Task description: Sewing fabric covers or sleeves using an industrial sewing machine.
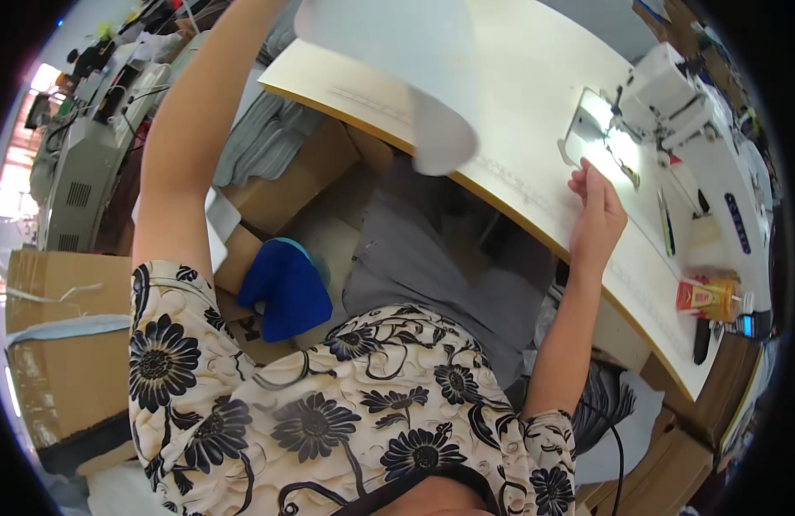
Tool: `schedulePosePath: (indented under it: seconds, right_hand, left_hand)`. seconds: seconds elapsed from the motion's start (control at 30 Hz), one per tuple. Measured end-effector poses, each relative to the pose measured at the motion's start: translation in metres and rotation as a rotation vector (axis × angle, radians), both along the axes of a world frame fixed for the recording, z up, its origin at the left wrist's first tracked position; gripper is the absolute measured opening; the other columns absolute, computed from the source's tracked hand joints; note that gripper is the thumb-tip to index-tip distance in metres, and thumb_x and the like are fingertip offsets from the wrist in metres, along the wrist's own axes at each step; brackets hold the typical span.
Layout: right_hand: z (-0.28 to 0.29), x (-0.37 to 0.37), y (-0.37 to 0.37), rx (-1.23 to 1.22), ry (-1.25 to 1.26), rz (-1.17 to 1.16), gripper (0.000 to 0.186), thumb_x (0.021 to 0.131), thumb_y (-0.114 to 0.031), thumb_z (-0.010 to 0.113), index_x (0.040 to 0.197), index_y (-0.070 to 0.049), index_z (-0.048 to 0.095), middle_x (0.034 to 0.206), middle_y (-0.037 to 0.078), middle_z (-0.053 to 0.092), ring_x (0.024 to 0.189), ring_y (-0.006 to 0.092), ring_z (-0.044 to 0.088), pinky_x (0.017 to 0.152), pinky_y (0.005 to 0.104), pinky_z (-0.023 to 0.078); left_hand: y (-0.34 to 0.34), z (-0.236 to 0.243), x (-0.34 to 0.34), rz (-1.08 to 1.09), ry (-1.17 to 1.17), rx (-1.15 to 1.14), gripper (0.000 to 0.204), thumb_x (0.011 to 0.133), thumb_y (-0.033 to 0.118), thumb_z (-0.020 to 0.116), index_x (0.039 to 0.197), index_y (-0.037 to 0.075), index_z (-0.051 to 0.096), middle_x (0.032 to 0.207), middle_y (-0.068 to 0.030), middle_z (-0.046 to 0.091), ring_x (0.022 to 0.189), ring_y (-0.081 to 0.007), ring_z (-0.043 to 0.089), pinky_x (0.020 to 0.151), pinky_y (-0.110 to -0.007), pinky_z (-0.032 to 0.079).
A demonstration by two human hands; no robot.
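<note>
My left arm [187,129] reaches up and out past the top edge, so the left hand is outside the picture. Close to where it leaves, a pale grey fabric piece [389,52] is raised over the white sewing table [518,95], one rounded end drooping over the front edge. My right hand [598,215] is above the table, just in front of the lit needle area of a white sewing machine [668,90]. Its fingers are curled together; whatever may be between them is too small or hidden to make out.
Tweezers [666,222], a red-and-yellow container [709,297] and a black-handled tool [701,340] lie right of my hand. Stacked grey fabric [264,138] fills a box beyond the table's left end. A blue cloth [287,291] and cardboard boxes [70,344] are at left.
</note>
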State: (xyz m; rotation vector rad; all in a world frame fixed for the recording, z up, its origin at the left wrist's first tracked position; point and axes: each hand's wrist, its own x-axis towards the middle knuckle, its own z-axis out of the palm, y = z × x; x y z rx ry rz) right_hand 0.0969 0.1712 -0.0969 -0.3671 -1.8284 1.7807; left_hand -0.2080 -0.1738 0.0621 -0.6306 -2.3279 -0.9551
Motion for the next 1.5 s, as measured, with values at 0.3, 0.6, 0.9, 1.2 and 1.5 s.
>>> schedulePosePath:
  seconds: [0.3, 0.6, 0.9, 1.2, 1.5]
  right_hand:
    - [-0.008, 0.009, 0.002, -0.186, 0.109, -0.025, 0.027, 0.098, -0.015, 0.058, 0.111, 0.007, 0.068, 0.097, 0.011, 0.07, 0.082, 0.0156, 0.063, 0.081, 0.0285, 0.052]
    - [0.009, 0.008, -0.017, 0.734, 0.072, 0.143, 0.031, 0.095, -0.018, 0.062, 0.119, 0.0, 0.066, 0.119, 0.015, 0.066, 0.111, 0.0278, 0.062, 0.096, 0.0375, 0.047]
    - [0.005, -0.003, -0.024, 1.326, -0.28, 0.298, 0.05, 0.094, -0.03, 0.062, 0.131, 0.002, 0.056, 0.141, 0.019, 0.051, 0.132, 0.0353, 0.046, 0.11, 0.044, 0.034]
    - [0.003, 0.009, 0.033, 1.396, -0.364, 0.337, 0.051, 0.103, -0.032, 0.045, 0.144, -0.001, 0.043, 0.151, 0.017, 0.04, 0.14, 0.0329, 0.037, 0.118, 0.0428, 0.021]
    - [-0.005, 0.001, 0.031, 1.377, -0.3, 0.347, 0.051, 0.103, -0.033, 0.045, 0.145, -0.004, 0.043, 0.152, 0.014, 0.04, 0.14, 0.0313, 0.037, 0.116, 0.0407, 0.028]
  left_hand:
    - [-0.04, -0.117, 0.003, 0.107, -0.001, -0.748, 0.035, 0.086, 0.026, 0.059, 0.114, 0.007, 0.066, 0.11, -0.0228, 0.066, 0.103, -0.0379, 0.063, 0.088, -0.049, 0.05]
    - [0.159, -0.179, 0.139, -0.263, -0.088, -0.629, 0.06, 0.098, 0.059, 0.039, 0.144, 0.023, 0.047, 0.153, -0.0081, 0.039, 0.145, -0.0306, 0.028, 0.115, -0.06, 0.017]
    - [0.173, -0.181, 0.13, -0.496, -0.183, -0.052, 0.047, 0.099, 0.048, 0.043, 0.129, 0.017, 0.062, 0.133, -0.0146, 0.059, 0.133, -0.039, 0.044, 0.111, -0.051, 0.031]
    - [-0.155, -0.178, 0.221, 0.334, -0.189, -0.026, 0.027, 0.095, 0.034, 0.057, 0.109, 0.016, 0.071, 0.104, -0.0079, 0.072, 0.092, -0.0301, 0.069, 0.078, -0.038, 0.057]
    - [-0.368, -0.222, 0.267, 0.901, -0.744, -0.629, 0.062, 0.071, 0.038, 0.072, 0.119, 0.001, 0.061, 0.112, -0.0238, 0.067, 0.104, -0.0384, 0.065, 0.093, -0.045, 0.052]
